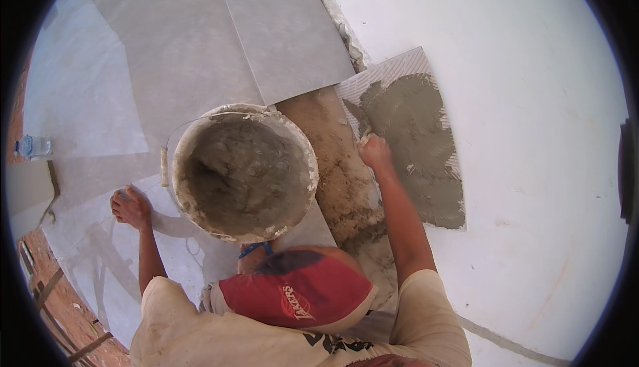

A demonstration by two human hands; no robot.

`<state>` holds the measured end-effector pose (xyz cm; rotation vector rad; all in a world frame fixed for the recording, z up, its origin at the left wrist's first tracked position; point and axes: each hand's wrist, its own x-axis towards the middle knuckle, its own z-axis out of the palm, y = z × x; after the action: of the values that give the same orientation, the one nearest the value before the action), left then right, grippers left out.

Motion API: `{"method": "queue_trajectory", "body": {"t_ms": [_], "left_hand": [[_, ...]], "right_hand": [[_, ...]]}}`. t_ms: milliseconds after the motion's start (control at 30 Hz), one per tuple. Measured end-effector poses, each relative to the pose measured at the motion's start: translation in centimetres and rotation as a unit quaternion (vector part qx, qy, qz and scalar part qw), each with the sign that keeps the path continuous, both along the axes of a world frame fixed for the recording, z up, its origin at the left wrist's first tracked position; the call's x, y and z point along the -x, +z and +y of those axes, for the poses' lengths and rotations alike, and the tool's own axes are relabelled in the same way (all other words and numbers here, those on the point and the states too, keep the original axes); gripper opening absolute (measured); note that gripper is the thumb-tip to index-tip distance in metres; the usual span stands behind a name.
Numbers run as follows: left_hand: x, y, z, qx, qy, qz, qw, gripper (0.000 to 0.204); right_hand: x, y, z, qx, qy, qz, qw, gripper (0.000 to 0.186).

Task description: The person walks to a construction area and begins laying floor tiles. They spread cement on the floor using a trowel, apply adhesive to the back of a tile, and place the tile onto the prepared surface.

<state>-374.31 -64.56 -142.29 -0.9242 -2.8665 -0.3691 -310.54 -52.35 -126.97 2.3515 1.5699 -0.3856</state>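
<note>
My right hand (376, 151) is closed round the handle of a trowel. The grey trowel blade (357, 117) lies at the left edge of a tile turned back side up. Grey mortar (409, 141) covers most of that tile; its ribbed pale back (389, 77) shows along the far edge and the right side. Off to the left, my left hand (131, 207) holds nothing, its fingers loosely bent and apart over the tiled floor. Between my arms stands a bucket (307, 200) with mortar (249, 161) inside, its wire handle hanging to the left.
Laid grey tiles (180, 41) spread across the far left. Bare brown soil (326, 147) lies between the bucket and the mortared tile. A white wall-like surface (526, 134) fills the right. A plastic bottle (33, 146) stands at the far left edge.
</note>
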Motion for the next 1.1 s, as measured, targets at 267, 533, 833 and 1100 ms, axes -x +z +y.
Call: {"method": "queue_trajectory", "body": {"t_ms": [267,533,833,1100], "left_hand": [[0.1,-0.1,0.0,-0.001,-0.013,0.005,1.0,0.057],[0.3,0.2,-0.3,0.001,-0.012,0.007,1.0,0.058],[0.5,0.1,-0.2,0.011,-0.008,0.013,1.0,0.06],[0.5,-0.4,-0.6,0.01,-0.003,0.024,1.0,0.058]], "right_hand": [[-0.6,3.1,5.0,-0.134,0.032,0.004,0.99,0.045],[-0.7,10.6,4.5,-0.233,-0.022,0.032,0.972,0.05],[-1.5,8.0,1.1,-0.094,0.006,-0.053,0.994,0.048],[-2.5,16.4,4.2,-0.212,0.032,-0.009,0.977,0.04]]}}
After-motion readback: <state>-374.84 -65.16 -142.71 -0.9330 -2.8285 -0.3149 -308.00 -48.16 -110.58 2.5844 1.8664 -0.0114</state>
